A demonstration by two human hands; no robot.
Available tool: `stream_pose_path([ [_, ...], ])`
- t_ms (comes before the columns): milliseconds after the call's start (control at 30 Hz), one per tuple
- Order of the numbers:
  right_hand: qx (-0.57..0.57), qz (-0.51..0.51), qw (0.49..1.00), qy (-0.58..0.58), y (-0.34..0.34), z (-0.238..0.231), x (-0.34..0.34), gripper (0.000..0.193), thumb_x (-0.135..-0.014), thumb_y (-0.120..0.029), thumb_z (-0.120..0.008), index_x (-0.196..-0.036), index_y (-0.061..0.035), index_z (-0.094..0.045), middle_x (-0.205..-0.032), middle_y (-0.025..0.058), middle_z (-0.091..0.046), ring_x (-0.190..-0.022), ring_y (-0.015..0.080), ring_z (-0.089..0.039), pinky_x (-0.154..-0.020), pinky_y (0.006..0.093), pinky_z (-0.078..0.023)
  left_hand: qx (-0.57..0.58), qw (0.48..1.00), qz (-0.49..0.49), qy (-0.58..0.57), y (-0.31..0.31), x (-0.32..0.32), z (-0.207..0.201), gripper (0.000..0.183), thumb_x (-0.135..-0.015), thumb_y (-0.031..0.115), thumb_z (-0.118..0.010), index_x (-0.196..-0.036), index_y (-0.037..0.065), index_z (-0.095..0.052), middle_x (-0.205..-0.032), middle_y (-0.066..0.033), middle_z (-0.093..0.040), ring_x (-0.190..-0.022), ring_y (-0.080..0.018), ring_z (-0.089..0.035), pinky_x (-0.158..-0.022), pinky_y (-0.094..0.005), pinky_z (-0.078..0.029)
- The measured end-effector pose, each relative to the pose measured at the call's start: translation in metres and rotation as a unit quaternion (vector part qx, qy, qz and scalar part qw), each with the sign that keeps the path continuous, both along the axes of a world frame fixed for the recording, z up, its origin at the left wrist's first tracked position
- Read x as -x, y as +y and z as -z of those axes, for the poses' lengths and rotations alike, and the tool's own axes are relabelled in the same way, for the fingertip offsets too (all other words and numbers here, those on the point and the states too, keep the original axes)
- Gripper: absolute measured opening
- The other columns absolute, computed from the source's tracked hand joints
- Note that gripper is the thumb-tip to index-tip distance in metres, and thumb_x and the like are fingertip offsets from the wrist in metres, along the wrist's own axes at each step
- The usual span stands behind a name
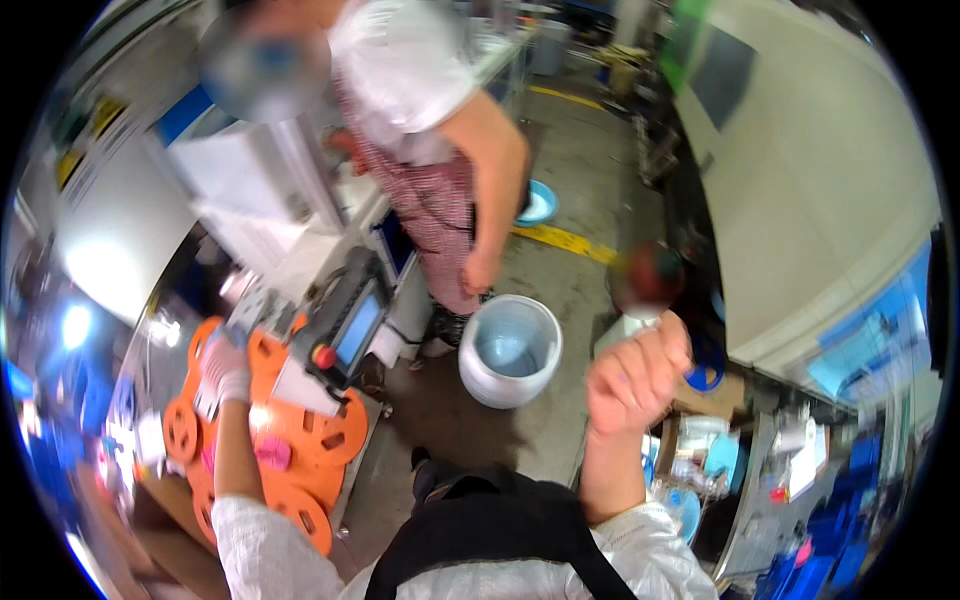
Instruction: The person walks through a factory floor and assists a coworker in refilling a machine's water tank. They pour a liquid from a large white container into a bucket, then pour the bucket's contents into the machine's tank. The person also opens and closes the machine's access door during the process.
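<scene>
The left hand is at the orange plates on the left; I can't tell if it grips. The right hand is up and curled, its inside hidden. Touch softly so no plate slides

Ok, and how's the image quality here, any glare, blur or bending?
Head view: glare flares around a bright light at far left; head view: blue objects at lower right look smeared; head view: the large pale panel on the right bows along the rim, with black corners.
</scene>
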State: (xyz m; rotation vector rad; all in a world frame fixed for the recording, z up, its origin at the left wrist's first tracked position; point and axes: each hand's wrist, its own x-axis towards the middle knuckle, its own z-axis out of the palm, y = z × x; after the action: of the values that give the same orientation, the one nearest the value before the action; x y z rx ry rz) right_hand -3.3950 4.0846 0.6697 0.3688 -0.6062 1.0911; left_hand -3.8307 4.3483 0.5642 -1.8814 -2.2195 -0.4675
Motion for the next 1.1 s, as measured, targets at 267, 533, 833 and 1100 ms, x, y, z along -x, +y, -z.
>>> stream_pose_path([
  [267,0.072,0.071,0.995,0.016,0.023,0.039,-0.020,0.012,-0.093,-0.018,-0.057,-0.092,-0.0086,-0.050,-0.068,-0.0005,-0.051,-0.056,0.0094,-0.046,-0.054,0.0248,-0.041,-0.005,0.997,-0.017,0.075,0.001,-0.003,0.002,0.048,-0.095,0.045,-0.035,-0.106,0.005,-0.059,-0.100,-0.0193,-0.063,-0.092,-0.0370,-0.060,-0.078,-0.0470,-0.046],
  [533,0.056,0.034,0.996,0.055,0.016,0.052,-0.032,0.011,-0.093,-0.017,-0.057,-0.092,-0.0086,-0.050,-0.069,-0.0005,-0.051,-0.058,0.0095,-0.047,-0.056,0.0246,-0.041,0.000,0.998,-0.021,0.054,-0.001,-0.007,-0.001,0.049,-0.095,0.045,-0.035,-0.107,0.005,-0.060,-0.101,-0.0184,-0.064,-0.094,-0.0368,-0.059,-0.081,-0.0462,-0.046],
  [833,0.071,0.049,0.995,0.046,0.002,0.064,-0.048,0.015,-0.088,-0.012,-0.063,-0.099,-0.0072,-0.053,-0.092,0.0045,-0.056,-0.067,0.0099,-0.047,-0.051,0.0211,-0.041,-0.012,0.999,-0.008,0.053,0.007,0.005,0.010,0.047,-0.094,0.045,-0.037,-0.107,0.007,-0.060,-0.107,-0.0165,-0.063,-0.097,-0.0362,-0.058,-0.083,-0.0458,-0.046],
  [1100,0.192,0.197,0.961,0.008,-0.027,0.063,-0.075,0.040,-0.077,0.012,-0.061,-0.111,-0.0074,-0.059,-0.139,0.0121,-0.041,-0.079,0.0081,-0.049,-0.048,0.0132,-0.037,0.032,0.998,-0.027,0.043,0.004,0.000,0.002,0.049,-0.095,0.048,-0.034,-0.110,0.008,-0.058,-0.110,-0.0174,-0.062,-0.100,-0.0375,-0.058,-0.084,-0.0469,-0.046],
])
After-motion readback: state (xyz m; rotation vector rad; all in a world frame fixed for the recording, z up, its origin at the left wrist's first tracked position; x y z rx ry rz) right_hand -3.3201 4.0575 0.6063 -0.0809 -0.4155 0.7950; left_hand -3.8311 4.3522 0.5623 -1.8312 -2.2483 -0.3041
